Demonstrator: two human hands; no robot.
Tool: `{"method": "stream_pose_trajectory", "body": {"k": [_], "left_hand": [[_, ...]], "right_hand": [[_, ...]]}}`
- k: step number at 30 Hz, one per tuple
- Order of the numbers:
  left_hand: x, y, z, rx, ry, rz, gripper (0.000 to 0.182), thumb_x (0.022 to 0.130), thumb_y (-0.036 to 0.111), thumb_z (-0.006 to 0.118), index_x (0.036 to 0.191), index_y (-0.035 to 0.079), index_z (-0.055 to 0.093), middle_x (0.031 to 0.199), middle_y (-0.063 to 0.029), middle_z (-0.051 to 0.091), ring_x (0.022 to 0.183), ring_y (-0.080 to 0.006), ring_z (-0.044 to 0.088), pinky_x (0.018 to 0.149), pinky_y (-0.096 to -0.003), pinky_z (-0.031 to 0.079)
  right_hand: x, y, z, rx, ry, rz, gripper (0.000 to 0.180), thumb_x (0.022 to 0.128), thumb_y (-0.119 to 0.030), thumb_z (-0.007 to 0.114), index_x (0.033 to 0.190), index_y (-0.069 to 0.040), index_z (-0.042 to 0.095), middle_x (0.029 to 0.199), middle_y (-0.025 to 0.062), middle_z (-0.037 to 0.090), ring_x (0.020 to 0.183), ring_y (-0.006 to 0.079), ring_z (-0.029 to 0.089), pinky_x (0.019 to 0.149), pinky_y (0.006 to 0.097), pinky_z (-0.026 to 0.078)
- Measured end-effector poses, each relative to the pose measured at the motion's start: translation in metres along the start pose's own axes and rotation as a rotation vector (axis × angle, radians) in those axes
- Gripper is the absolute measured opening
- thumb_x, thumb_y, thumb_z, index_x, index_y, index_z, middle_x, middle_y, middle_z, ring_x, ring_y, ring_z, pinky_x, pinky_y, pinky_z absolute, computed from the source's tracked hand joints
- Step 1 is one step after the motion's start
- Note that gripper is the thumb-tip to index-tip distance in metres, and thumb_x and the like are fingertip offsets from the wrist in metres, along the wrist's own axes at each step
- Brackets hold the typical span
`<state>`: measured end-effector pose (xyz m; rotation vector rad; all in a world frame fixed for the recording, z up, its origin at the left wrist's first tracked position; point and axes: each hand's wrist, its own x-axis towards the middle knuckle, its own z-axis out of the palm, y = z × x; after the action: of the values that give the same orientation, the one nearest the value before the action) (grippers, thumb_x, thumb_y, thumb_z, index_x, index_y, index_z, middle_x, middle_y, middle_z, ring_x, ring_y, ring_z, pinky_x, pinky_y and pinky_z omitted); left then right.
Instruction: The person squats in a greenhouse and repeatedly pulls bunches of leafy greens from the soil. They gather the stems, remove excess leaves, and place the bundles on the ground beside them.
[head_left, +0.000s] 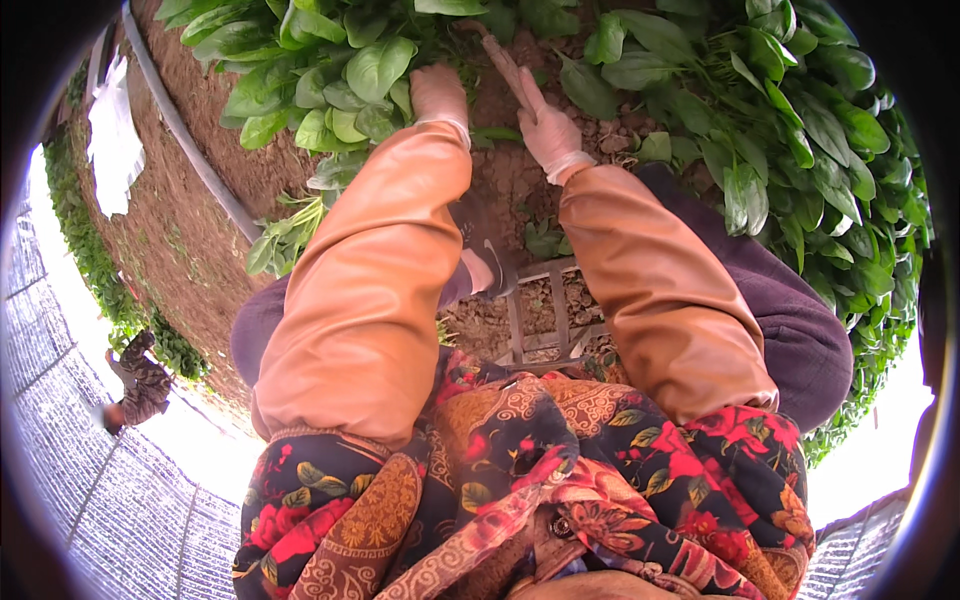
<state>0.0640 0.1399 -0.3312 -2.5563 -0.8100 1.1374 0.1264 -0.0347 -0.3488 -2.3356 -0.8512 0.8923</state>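
Note:
Both hands wear thin translucent gloves below brown sleeve covers. My left hand (439, 94) is at the edge of the leafy spinach-like plants (330, 82), its fingers partly hidden by leaves, so what it grips cannot be told. My right hand (550, 135) is closed around the handle of a small hand tool (504, 66), with one finger laid along it. The tool's curved metal end reaches up and left among stems, close to my left hand; its tip is hidden. Bare soil lies between the hands.
Dense leafy plants (817, 142) fill the right side. A few picked plants (289, 232) lie beside my left sleeve. A grey hose (176, 120) crosses the soil, with white plastic (114, 139) beyond. A metal frame (559, 307) stands between the legs. Another person (139, 382) is far left.

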Motion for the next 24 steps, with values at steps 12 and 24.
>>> {"method": "stream_pose_trajectory", "body": {"k": [12, 24], "left_hand": [[0.003, 0.000, 0.005, -0.020, 0.119, -0.028, 0.029, 0.093, 0.023, 0.061, 0.119, 0.014, 0.068, 0.114, -0.0031, 0.071, 0.107, -0.0211, 0.067, 0.089, -0.0386, 0.045], [0.005, -0.001, 0.010, -0.035, 0.068, -0.013, 0.040, 0.084, 0.026, 0.071, 0.121, 0.013, 0.064, 0.112, -0.0002, 0.068, 0.109, -0.0188, 0.063, 0.090, -0.0363, 0.041]], "right_hand": [[-0.032, 0.021, 0.018, 0.480, 0.104, -0.084, 0.082, 0.092, -0.004, 0.056, 0.158, -0.040, 0.021, 0.120, 0.0157, 0.062, 0.084, 0.0192, 0.061, 0.073, 0.0289, 0.047], [-0.027, 0.009, 0.034, 0.084, 0.033, -0.047, 0.084, 0.092, -0.004, 0.051, 0.158, -0.040, 0.015, 0.096, 0.0205, 0.061, 0.078, 0.0445, 0.060, 0.070, 0.0453, 0.048]]}}
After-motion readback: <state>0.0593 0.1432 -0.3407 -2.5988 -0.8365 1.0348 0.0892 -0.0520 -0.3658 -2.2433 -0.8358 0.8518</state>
